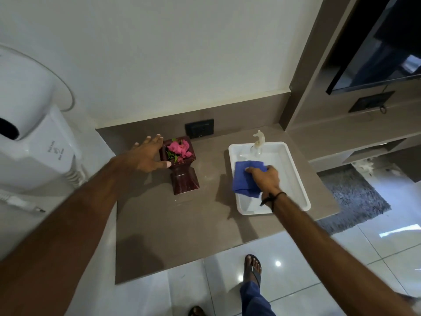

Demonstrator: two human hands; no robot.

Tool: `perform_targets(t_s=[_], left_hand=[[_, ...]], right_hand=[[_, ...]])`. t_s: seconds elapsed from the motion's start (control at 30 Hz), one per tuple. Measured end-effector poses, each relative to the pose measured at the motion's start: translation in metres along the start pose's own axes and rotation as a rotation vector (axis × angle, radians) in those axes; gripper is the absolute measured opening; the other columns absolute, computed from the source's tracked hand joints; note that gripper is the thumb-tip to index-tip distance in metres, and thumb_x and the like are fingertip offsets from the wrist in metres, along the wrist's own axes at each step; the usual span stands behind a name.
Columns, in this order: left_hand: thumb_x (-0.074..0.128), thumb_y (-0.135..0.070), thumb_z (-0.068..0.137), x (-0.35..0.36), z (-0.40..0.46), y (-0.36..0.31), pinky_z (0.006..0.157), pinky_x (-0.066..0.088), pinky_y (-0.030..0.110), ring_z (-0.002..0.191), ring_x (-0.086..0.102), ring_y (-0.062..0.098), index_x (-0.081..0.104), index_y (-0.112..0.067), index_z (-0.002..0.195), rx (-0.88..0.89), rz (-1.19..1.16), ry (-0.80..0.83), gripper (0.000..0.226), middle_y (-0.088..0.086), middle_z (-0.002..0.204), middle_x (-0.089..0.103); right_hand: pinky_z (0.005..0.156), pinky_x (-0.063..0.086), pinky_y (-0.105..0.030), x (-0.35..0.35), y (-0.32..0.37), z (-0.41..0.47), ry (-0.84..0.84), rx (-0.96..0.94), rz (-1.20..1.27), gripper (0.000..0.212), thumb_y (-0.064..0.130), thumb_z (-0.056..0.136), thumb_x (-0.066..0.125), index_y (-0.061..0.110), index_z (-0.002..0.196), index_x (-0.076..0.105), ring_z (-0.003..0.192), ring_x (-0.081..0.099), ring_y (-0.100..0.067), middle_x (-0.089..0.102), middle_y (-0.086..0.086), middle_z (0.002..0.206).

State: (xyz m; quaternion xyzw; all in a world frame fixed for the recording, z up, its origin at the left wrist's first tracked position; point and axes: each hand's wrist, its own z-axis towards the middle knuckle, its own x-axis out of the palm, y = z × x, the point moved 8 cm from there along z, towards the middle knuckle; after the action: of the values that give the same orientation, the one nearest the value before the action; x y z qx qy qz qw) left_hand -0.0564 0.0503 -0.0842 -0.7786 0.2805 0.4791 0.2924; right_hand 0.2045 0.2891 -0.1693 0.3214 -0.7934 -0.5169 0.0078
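A white rectangular tray (293, 179) lies on the brown counter (173, 224) at the right. Inside it my right hand (265, 177) presses a folded blue cloth (246, 179) against the tray floor, fingers curled over the cloth. At the tray's far end stands a small pale figurine (258, 140). To the left stands a dark red stone vase (182, 172) holding pink flowers (180, 149). My left hand (148, 153) is spread open at the vase's left side, its thumb against the rim.
A white wall-mounted dryer (32, 142) with a coiled cord hangs at the left. A black socket plate (199, 128) sits on the backsplash behind the vase. A dark screen (376, 53) hangs at the upper right. Glossy tiles, a grey rug (355, 199) and my sandalled foot (251, 270) lie below.
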Motion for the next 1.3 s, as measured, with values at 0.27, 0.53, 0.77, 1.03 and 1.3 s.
perform_targets(t_s=[0.27, 0.53, 0.77, 1.03, 1.3], left_hand=[[0.065, -0.048, 0.08, -0.001, 0.012, 0.007, 0.117, 0.012, 0.043, 0.146, 0.006, 0.026, 0.014, -0.012, 0.149, 0.004, -0.098, 0.009, 0.093, 0.009, 0.159, 0.012], [0.079, -0.047, 0.065, -0.005, 0.023, 0.013, 0.084, 0.038, 0.027, 0.114, 0.056, 0.03, 0.046, -0.02, 0.134, 0.007, -0.231, -0.074, 0.081, 0.012, 0.128, 0.06], [0.08, -0.042, 0.066, -0.001, 0.029, 0.013, 0.083, 0.038, 0.03, 0.114, 0.055, 0.031, 0.044, -0.019, 0.135, -0.013, -0.24, -0.023, 0.081, 0.013, 0.129, 0.058], [0.08, -0.045, 0.065, -0.006, 0.021, 0.016, 0.078, 0.038, 0.026, 0.098, 0.054, 0.017, 0.044, -0.02, 0.135, 0.027, -0.217, -0.093, 0.082, 0.012, 0.125, 0.062], [0.079, -0.044, 0.066, -0.006, 0.025, 0.01, 0.095, 0.041, 0.039, 0.121, 0.051, 0.032, 0.038, -0.019, 0.14, -0.034, -0.161, -0.011, 0.088, 0.014, 0.136, 0.054]], right_hand=[[0.097, 0.051, -0.045, 0.159, 0.031, -0.111, 0.633, 0.428, 0.494, 0.011, 0.003, 0.092, 0.055, 0.003, 0.103, 0.055, 0.097, 0.058, -0.032, 0.06, -0.015, 0.093], [0.038, 0.053, -0.023, 0.194, 0.013, -0.079, 0.378, 0.434, 0.525, 0.019, -0.004, 0.09, 0.057, 0.003, 0.073, 0.053, 0.046, 0.063, -0.019, 0.066, -0.007, 0.053], [0.094, 0.056, -0.044, 0.184, -0.043, -0.037, 0.009, 0.278, -0.084, 0.039, 0.025, 0.084, 0.069, -0.003, 0.111, 0.067, 0.11, 0.066, -0.039, 0.069, -0.022, 0.115], [0.097, 0.054, -0.043, 0.217, -0.056, -0.067, -0.023, 0.356, -0.014, 0.032, 0.022, 0.083, 0.068, 0.003, 0.109, 0.068, 0.109, 0.066, -0.037, 0.069, -0.019, 0.114], [0.095, 0.056, -0.045, 0.208, -0.068, -0.044, 0.13, 0.504, 0.288, 0.042, 0.017, 0.087, 0.067, -0.005, 0.121, 0.057, 0.109, 0.066, -0.036, 0.065, -0.021, 0.122]])
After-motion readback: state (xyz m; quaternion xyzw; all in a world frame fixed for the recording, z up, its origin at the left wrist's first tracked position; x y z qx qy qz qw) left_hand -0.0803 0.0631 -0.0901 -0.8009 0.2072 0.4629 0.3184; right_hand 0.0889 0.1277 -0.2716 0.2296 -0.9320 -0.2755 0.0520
